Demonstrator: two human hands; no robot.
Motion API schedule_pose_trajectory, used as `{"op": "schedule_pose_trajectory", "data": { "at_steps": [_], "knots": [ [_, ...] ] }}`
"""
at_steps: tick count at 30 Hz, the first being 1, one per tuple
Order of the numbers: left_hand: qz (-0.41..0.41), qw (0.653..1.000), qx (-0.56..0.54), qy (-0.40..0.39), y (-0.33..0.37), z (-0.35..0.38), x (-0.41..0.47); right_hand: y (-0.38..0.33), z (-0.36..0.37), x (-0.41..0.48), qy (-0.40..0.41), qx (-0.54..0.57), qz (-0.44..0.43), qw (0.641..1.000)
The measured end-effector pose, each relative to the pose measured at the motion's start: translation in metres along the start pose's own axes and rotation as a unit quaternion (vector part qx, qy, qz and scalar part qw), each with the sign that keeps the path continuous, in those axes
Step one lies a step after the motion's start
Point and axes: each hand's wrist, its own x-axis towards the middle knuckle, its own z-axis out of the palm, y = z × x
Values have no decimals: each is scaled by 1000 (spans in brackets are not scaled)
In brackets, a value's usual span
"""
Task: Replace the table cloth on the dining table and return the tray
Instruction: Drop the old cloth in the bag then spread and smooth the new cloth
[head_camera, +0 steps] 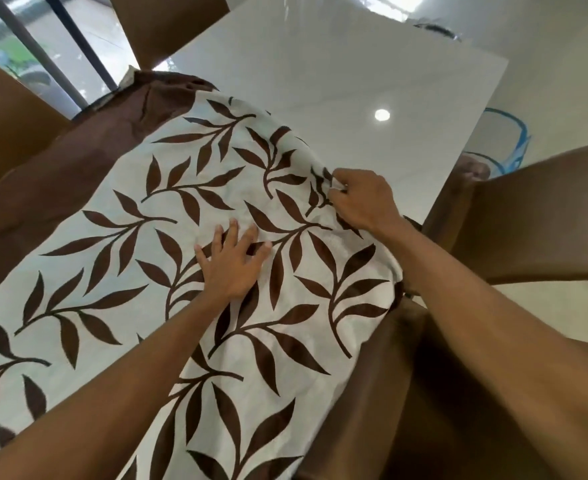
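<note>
My right hand [365, 199] pinches a bunched fold of the cloth [119, 258], fingers clenched on its far edge. Just beside that grip, nearer me, my left hand [233, 261] lies flat and spread on the leaf print, grasping nothing. Beyond the pinch the glossy white table [372, 74] is bare; behind it the cloth covers the near part. A brown border hangs off the side by a brown chair [541, 216].

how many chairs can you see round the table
4: one chair at the top left, one on the left edge, one on the right, one at the near right corner. Others may be hidden.
</note>
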Motion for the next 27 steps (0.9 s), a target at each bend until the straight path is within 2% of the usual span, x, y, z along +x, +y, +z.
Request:
{"op": "schedule_pose_trajectory", "data": {
  "at_steps": [1,2,4,5,7,11,15,16,19,21,23,24,26,27],
  "knots": [
    [-12,995,-103,-13,4,-10,2,-19,-4,-10,3,-10,-39,999],
    [-28,971,-238,-19,7,-21,2,-40,-7,-22,-2,-16,-69,998],
    [-67,879,-470,36,12,-45,-7,-85,-8,-54,-26,-33,-119,992],
    [-85,838,-535,68,15,-56,-12,-105,-4,-70,-35,-53,-137,989],
    [-145,781,-598,106,19,-76,-27,-140,8,-106,-53,-76,-180,979],
    [-237,776,-549,200,4,-83,-45,-162,38,-154,-90,-63,-214,971],
    [-255,664,-647,274,-25,-89,-69,-128,37,-168,-139,-78,-149,976],
    [-248,665,-642,291,-29,-91,-74,-116,33,-167,-158,-104,-124,974],
    [-239,702,-586,327,-41,-91,-96,-89,11,-177,-252,-175,-90,947],
    [-230,699,-593,327,-44,-85,-111,-87,4,-188,-345,-186,-100,914],
    [-268,684,-587,340,-50,-71,-128,-96,3,-204,-448,-135,-120,875],
    [-300,688,-568,336,-53,-62,-137,-100,6,-211,-498,-95,-122,853],
    [-349,729,-512,292,-61,-41,-158,-105,15,-219,-554,-17,-110,825],
    [-358,752,-489,259,-69,-28,-167,-103,22,-220,-541,17,-96,835]
  ]
}}
